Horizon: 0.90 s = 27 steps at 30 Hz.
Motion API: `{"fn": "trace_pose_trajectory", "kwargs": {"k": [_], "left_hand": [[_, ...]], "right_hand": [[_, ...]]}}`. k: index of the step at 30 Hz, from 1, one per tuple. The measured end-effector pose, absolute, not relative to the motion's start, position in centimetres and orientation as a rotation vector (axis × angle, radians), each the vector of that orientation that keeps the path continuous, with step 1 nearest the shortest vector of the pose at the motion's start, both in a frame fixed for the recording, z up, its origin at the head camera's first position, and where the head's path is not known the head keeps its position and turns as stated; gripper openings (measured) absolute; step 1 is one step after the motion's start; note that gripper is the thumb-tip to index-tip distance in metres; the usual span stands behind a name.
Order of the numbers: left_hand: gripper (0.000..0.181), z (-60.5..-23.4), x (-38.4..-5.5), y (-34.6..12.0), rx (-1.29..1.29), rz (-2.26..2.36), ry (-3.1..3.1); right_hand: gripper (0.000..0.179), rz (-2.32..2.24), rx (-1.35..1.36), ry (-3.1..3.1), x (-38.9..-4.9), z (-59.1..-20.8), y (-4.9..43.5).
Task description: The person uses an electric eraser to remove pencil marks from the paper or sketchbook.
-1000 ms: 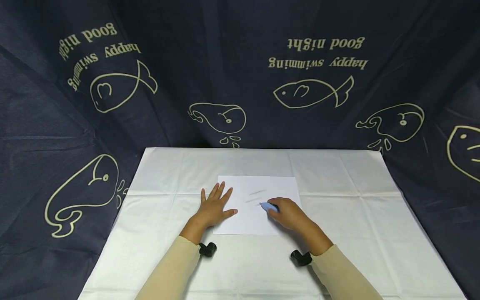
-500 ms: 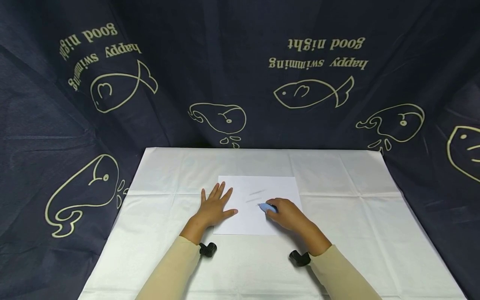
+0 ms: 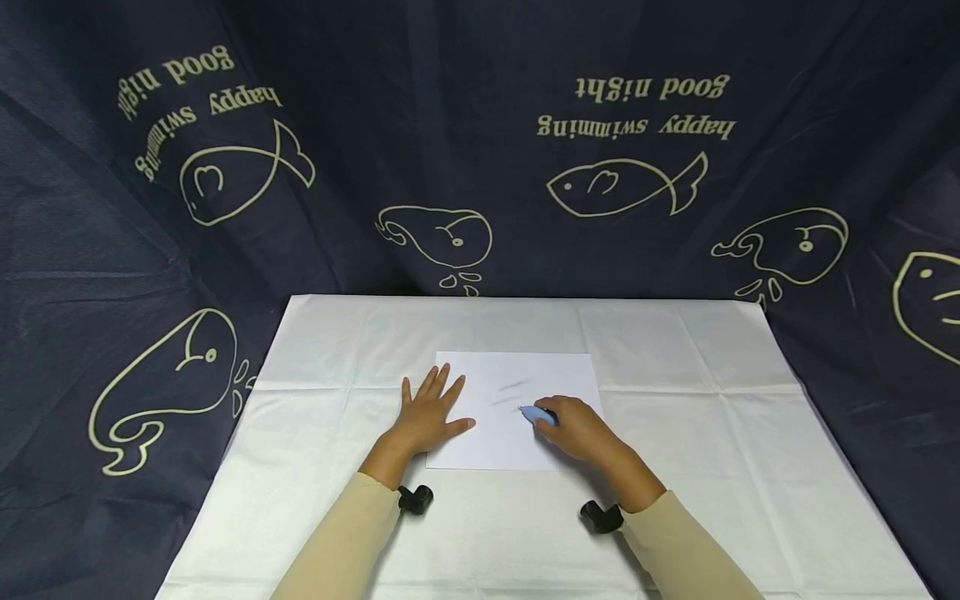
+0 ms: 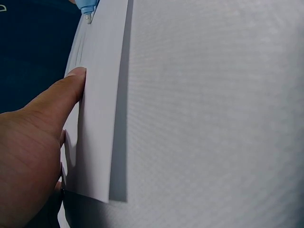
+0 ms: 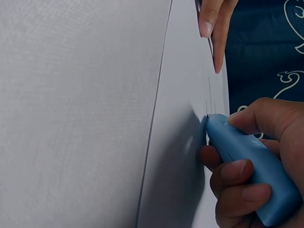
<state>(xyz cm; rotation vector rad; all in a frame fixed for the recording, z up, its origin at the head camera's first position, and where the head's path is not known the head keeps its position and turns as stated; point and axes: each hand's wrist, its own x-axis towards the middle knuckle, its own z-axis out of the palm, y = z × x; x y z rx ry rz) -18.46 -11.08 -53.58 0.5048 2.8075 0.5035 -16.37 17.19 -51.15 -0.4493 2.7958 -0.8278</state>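
Cloth (image 3: 495,533): brightest in the head view, soft even light, seemingly from above. Goes greyish in the left wrist view, weave getting mushy and dark toward the right edge.
Paper (image 3: 480,446): nearly washed out from the head cam; in the left wrist shot a grey shadow strip hugs its edge.
Right hand (image 3: 577,429): soft shadow on its near side; up close that's a big fuzzy-edged patch across the paper.
Left hand (image 4: 35,147): kinda murky on its own cam.
Tool (image 5: 251,166): mild sheen, decently sharp close up, tiny from the head cam.
Curtain (image 3: 480,100): dim, pale prints readable.
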Motion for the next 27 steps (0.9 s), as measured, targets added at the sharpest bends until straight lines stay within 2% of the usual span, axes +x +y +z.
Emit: {"fn": "trace_pose_trajectory", "kwargs": {"k": [12,20,27], "left_hand": [[0.081,-53.69,-18.45,-11.12,0.501,0.505,2.811],[0.082,-53.56,-18.41,-11.14,0.508,0.500,2.808],[0.082,-53.24,-18.32,-11.05,0.504,0.514,2.797]], "right_hand": [[0.035,-0.838,-0.439,2.759,-16.19,-51.31,16.74],[0.029,-0.817,-0.454,2.804,-16.22,-51.26,17.31],[0.036,-0.844,-0.451,2.761,-16.19,-51.32,16.88]]}}
